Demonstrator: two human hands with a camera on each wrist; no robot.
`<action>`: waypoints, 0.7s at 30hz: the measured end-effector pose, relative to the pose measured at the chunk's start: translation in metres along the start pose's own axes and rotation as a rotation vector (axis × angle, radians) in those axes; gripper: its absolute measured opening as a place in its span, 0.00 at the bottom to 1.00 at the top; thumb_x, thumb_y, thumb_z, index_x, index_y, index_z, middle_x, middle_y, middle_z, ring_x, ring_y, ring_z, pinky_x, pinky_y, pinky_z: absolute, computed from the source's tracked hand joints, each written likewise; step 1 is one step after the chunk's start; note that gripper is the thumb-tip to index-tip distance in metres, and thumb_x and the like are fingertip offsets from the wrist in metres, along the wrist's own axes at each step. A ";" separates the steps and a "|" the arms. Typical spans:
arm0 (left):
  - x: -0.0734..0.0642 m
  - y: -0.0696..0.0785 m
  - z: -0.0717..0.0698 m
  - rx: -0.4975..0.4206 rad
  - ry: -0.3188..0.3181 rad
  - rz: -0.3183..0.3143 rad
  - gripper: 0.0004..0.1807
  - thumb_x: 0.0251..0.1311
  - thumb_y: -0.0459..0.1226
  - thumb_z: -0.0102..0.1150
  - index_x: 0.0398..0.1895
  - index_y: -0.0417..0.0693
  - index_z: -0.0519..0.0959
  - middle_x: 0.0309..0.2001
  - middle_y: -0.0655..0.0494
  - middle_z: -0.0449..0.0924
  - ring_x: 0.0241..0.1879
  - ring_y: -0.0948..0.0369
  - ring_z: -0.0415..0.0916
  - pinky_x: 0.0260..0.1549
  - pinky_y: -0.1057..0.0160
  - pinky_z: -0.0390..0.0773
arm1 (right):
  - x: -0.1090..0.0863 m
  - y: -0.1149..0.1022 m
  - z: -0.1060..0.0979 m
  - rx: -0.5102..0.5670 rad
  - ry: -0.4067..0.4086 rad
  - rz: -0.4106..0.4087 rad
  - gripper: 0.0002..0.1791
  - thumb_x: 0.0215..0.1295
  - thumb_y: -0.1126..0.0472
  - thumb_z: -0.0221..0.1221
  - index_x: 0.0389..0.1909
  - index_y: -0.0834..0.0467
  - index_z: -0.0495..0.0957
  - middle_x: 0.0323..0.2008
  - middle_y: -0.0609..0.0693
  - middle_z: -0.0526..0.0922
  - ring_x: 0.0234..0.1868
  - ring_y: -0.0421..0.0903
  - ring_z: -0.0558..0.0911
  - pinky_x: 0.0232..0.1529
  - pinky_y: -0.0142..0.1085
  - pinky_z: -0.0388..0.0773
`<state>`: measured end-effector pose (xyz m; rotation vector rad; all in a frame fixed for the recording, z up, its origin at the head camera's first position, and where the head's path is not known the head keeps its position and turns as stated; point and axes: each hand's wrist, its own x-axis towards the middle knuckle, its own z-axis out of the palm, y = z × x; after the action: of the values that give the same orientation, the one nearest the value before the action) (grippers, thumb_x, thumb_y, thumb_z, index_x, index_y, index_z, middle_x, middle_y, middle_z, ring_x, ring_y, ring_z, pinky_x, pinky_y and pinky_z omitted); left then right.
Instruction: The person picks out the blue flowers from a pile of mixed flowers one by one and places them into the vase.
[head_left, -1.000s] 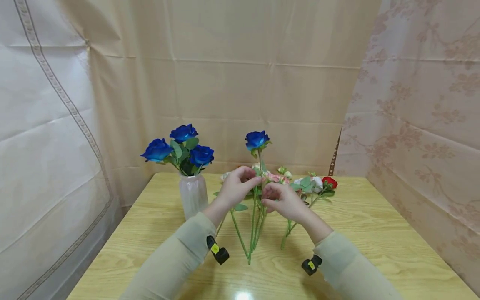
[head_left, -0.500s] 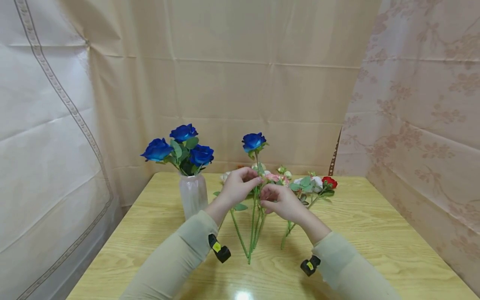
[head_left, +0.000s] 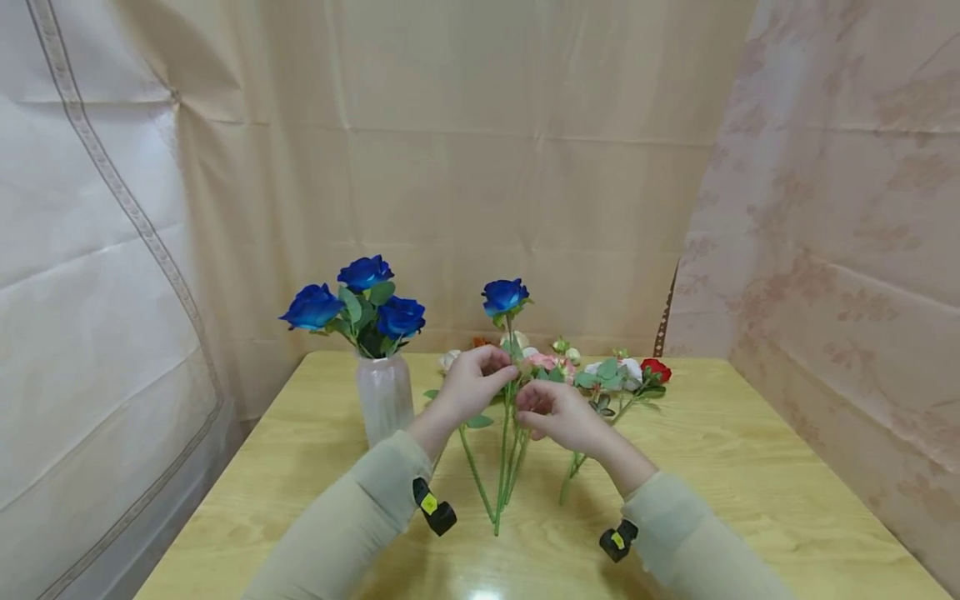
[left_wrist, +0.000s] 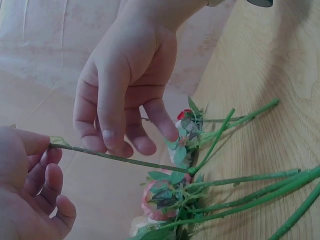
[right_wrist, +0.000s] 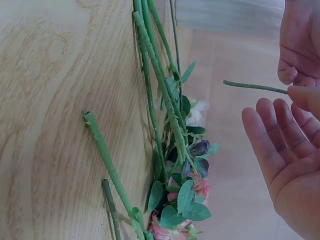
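Observation:
A blue artificial rose (head_left: 504, 297) stands upright over the middle of the table, its thin green stem (left_wrist: 150, 164) pinched between the thumb and index finger of my left hand (head_left: 474, 385). The other left fingers curl loosely away from it. Close beside the stem is my right hand (head_left: 564, 417), thumb and fingers loosely bent, fingertips right at the stem in the left wrist view. The stem's lower end (right_wrist: 255, 87) sticks out free in the right wrist view. To the left, a pale glossy vase (head_left: 384, 400) holds several blue roses (head_left: 401, 317) with green leaves.
Beyond my hands lie several artificial flowers: a red rose (head_left: 656, 371), a white one (head_left: 632, 372) and pink ones (head_left: 547, 361). Their green stems (right_wrist: 107, 160) point toward me on the wooden table (head_left: 750, 433). A beige curtain (head_left: 450, 192) hangs behind.
The held blue rose has shifted slightly left and down with my left hand. My right hand has moved a little left alongside it. The head view has tilted slightly.

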<state>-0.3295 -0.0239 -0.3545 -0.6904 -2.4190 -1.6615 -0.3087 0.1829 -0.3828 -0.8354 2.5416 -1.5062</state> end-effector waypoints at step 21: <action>-0.026 0.000 -0.044 0.145 0.099 0.150 0.09 0.71 0.40 0.61 0.46 0.44 0.83 0.39 0.58 0.84 0.33 0.57 0.79 0.31 0.60 0.81 | -0.009 0.002 -0.003 0.314 0.016 0.044 0.23 0.77 0.52 0.57 0.61 0.65 0.72 0.57 0.64 0.77 0.55 0.67 0.80 0.43 0.52 0.85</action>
<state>-0.3131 -0.0717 -0.3470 -0.7287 -2.3287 -1.4139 -0.3021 0.1901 -0.3847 -0.7191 2.2297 -1.8374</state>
